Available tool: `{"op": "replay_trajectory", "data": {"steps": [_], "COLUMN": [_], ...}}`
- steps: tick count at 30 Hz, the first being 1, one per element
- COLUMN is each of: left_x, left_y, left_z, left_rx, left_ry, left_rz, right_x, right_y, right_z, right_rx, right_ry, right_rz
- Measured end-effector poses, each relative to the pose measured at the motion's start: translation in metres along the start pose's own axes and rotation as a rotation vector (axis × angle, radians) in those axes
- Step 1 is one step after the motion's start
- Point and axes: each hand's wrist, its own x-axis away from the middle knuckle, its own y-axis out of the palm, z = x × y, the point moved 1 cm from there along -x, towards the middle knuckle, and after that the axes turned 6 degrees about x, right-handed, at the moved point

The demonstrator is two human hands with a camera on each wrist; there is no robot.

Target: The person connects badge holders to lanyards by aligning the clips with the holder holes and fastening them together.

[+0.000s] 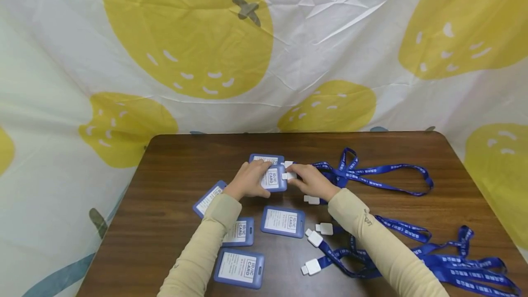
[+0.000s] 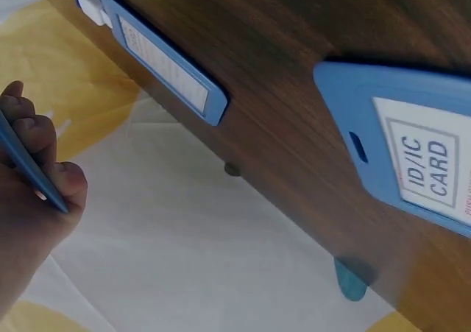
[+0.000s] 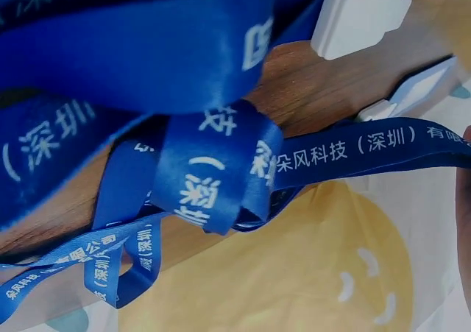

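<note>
My left hand (image 1: 249, 180) grips a blue ID card holder (image 1: 277, 178) by its left side, thumb at the lower edge. In the left wrist view that hand (image 2: 37, 177) holds the holder (image 2: 28, 163) edge-on. At the holder's slotted end, my right hand (image 1: 313, 181) pinches the white clip (image 1: 290, 176) of a blue lanyard, and the clip overlaps the slot end. The lanyard's printed strap (image 3: 353, 152) runs to the right hand, barely visible at the edge of the right wrist view. Just behind, another card holder (image 1: 257, 156) lies with a white clip at its end.
Several blue card holders (image 1: 283, 222) lie around the left forearm and at the table's middle. Right of them are loose white clips (image 1: 311, 266) and tangled blue lanyards (image 1: 466, 269), partly under the right forearm. A looped lanyard (image 1: 387, 168) lies back right. A patterned cloth (image 1: 330, 58) hangs behind the table.
</note>
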Motion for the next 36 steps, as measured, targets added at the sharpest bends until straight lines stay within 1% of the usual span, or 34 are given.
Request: {"op": "replay_trajectory", "data": {"steps": [6, 11, 14, 20, 24, 27, 33, 36], "left_x": [-0.002, -0.005, -0.006, -0.007, -0.006, -0.006, -0.005, -0.005], "left_y": [0.002, 0.005, 0.006, 0.004, 0.003, 0.003, 0.005, 0.008], "left_z": [0.001, -0.002, -0.002, -0.001, 0.001, 0.001, -0.003, -0.008], "left_rx": [0.012, -0.019, -0.049, -0.068, -0.078, -0.092, -0.104, -0.095], "left_ry": [0.018, 0.022, 0.012, -0.015, -0.019, -0.021, -0.070, -0.084], "left_rz": [-0.005, -0.025, -0.048, -0.069, -0.088, -0.102, -0.120, -0.115], "right_x": [0.003, 0.005, 0.005, 0.004, 0.005, 0.006, 0.012, 0.017], "right_y": [0.001, 0.001, 0.000, -0.003, -0.006, -0.009, -0.013, -0.018], "right_z": [0.001, 0.004, 0.005, 0.009, 0.013, 0.015, 0.023, 0.029], "right_rx": [0.020, 0.023, 0.034, 0.069, 0.117, 0.152, 0.258, 0.284], "right_ry": [0.018, 0.002, 0.010, 0.044, 0.079, 0.085, 0.070, 0.091], "right_rz": [-0.003, -0.014, -0.033, -0.083, -0.137, -0.160, -0.148, -0.142]}}
